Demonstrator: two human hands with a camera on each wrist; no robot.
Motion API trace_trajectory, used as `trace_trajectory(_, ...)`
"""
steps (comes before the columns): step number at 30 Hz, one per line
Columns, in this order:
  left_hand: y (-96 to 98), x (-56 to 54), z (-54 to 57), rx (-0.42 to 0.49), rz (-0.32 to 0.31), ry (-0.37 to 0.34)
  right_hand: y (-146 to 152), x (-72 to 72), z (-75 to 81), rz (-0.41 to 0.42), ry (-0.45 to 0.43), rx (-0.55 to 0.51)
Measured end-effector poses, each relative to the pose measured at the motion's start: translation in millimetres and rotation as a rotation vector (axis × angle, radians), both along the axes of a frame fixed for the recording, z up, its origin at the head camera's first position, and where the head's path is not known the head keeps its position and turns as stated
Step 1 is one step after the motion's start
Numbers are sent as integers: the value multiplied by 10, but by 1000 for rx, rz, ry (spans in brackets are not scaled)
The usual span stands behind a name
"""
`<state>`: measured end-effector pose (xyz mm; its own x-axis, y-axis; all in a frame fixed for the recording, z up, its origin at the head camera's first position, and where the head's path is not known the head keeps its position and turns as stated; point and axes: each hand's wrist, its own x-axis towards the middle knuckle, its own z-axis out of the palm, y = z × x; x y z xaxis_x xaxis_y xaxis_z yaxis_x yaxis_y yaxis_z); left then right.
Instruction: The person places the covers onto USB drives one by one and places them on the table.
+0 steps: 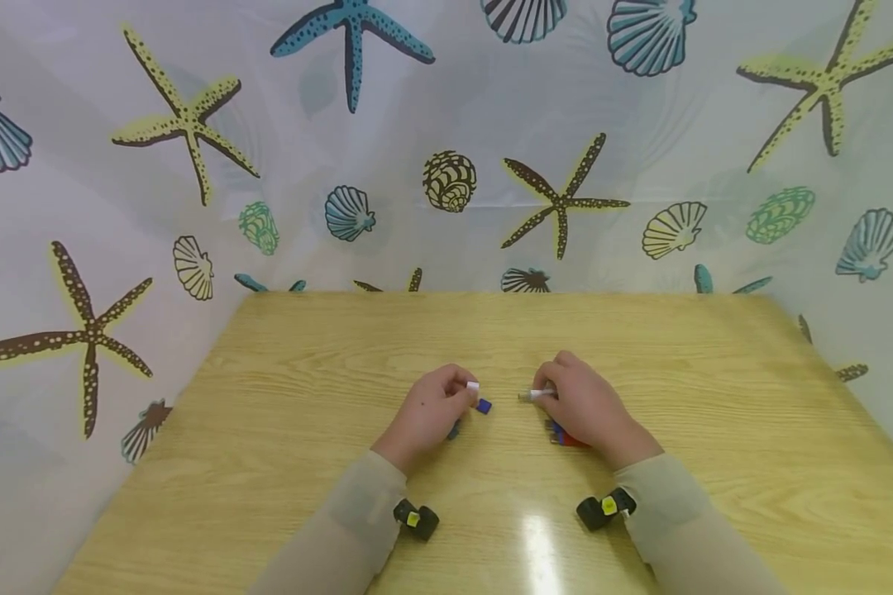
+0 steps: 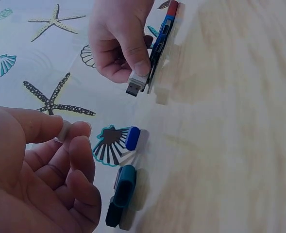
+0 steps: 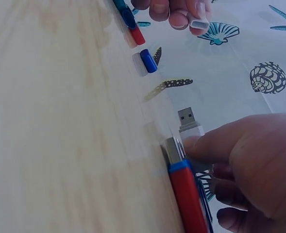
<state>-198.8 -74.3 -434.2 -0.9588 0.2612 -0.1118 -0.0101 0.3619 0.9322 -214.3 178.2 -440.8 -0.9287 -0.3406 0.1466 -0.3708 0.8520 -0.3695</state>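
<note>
I can read no text, label, brand, number or sign in any of my views, neither on the white USB stick in my right grip nor on the white cap in my left grip.

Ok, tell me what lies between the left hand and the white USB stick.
In the head view, a small blue piece lies on the tabletop there, close to the left hand; beyond it, the stretch to the white USB stick is bare.
</note>
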Motion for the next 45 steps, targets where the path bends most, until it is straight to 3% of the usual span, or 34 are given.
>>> trace_trajectory(14,4,-20,-29,-8,7,-21,-118,36,91,31,41,-107)
trace_trajectory(26,-5,7,7,22,-33,-14,-292,172,138,81,-19,-287)
trace_trajectory(45,14,25,12,51,-88,13,-337,197,148,91,-17,-286)
